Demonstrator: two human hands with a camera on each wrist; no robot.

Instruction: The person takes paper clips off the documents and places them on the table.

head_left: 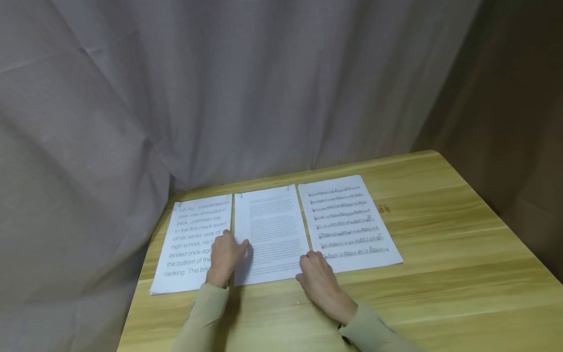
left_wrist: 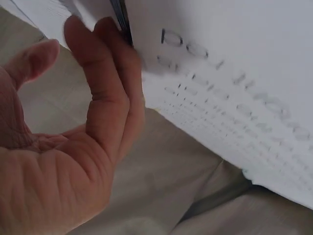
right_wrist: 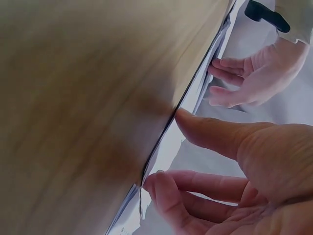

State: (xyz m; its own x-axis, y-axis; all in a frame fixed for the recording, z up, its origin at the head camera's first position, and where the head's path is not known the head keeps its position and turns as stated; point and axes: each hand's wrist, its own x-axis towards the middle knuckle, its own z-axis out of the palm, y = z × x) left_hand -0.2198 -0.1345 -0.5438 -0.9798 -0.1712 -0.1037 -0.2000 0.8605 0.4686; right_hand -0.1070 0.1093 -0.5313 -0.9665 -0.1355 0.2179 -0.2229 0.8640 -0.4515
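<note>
Three paper stacks lie side by side on the wooden table. Large print covers the left stack (head_left: pixel 184 259), small text the middle stack (head_left: pixel 272 230), and sheet music the right stack (head_left: pixel 345 222). My left hand (head_left: pixel 225 256) is over the gap between the left and middle stacks. Its bent fingers (left_wrist: pixel 107 83) touch the paper edges there, the thumb standing apart. At the middle stack's near right corner rests my right hand (head_left: pixel 321 283). Its thumb (right_wrist: pixel 210 134) touches the near edge, while the fingertips sit at the corner by the sheet music.
Two orange paper clips (head_left: pixel 384 209) lie right of the sheet music. Small clips (head_left: pixel 288 188) sit on the middle stack's top edge, and another clip (head_left: pixel 179 205) on the left stack. Grey curtain (head_left: pixel 246 98) hangs behind the wooden table (head_left: pixel 462 264).
</note>
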